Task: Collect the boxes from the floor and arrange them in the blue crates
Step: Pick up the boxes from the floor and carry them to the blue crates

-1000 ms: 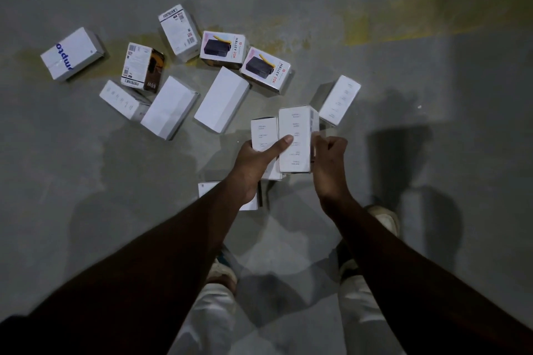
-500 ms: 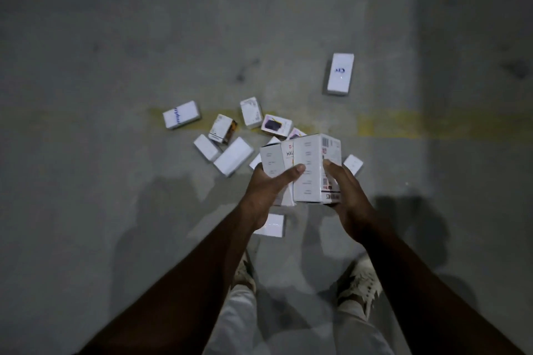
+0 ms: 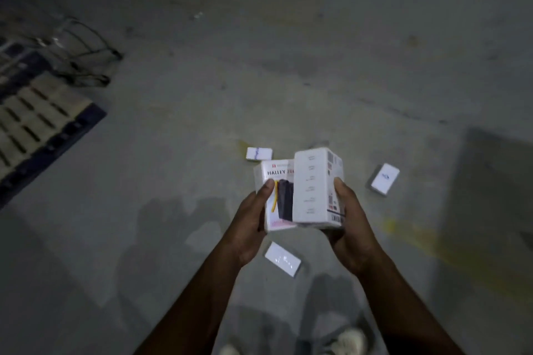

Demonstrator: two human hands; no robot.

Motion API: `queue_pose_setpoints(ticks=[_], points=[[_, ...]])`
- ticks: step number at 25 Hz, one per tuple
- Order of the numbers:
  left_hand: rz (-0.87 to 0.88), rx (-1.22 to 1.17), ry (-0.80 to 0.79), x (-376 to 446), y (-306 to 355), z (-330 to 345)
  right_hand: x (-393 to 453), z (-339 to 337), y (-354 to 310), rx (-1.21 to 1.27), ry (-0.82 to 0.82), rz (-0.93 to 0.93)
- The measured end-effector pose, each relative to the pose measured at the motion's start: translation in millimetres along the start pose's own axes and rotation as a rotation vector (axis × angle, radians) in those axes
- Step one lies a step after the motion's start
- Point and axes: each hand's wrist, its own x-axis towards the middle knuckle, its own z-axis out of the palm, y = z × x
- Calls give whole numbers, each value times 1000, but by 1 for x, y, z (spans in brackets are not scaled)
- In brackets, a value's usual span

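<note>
My left hand [image 3: 251, 222] grips a white box printed "HALLEY" with a dark picture [image 3: 278, 196]. My right hand [image 3: 347, 219] holds a plain white box with barcodes on its side [image 3: 313, 187], pressed against the first one. Both boxes are raised above the grey concrete floor. Three small white boxes lie on the floor: one just beyond my hands [image 3: 259, 153], one to the right [image 3: 385, 179], and one below my hands near my feet [image 3: 282, 259]. No blue crate shows in the head view.
A wooden pallet with dark edging [image 3: 37, 124] lies at the left, with tangled dark cables [image 3: 83, 52] behind it. A faded yellow floor line [image 3: 427, 242] runs at the right. My shoes [image 3: 350, 340] are at the bottom.
I have stood up and turned; the boxes rose with my hands. The cluster of boxes on the floor has left view, and the pallet has come into view.
</note>
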Motion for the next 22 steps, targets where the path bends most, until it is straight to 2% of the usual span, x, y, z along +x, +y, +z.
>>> queue_pose_setpoints(ticks=[6,9,13,17,22], points=[[102,-153,73,-112,41,-75,-73,113,24,-116,-220,49],[115,-248,127,-172,50,-130,-102,167,60,-192,-276,93],[215,-329,194,-262,51,-220,-145,252,119,-314,-371,117],[335,-393,270,-344,46,-300,-184,330,175,-436,-552,124],[523,-445,519,-423,27,-357,-214,408,238,-602,-802,180]])
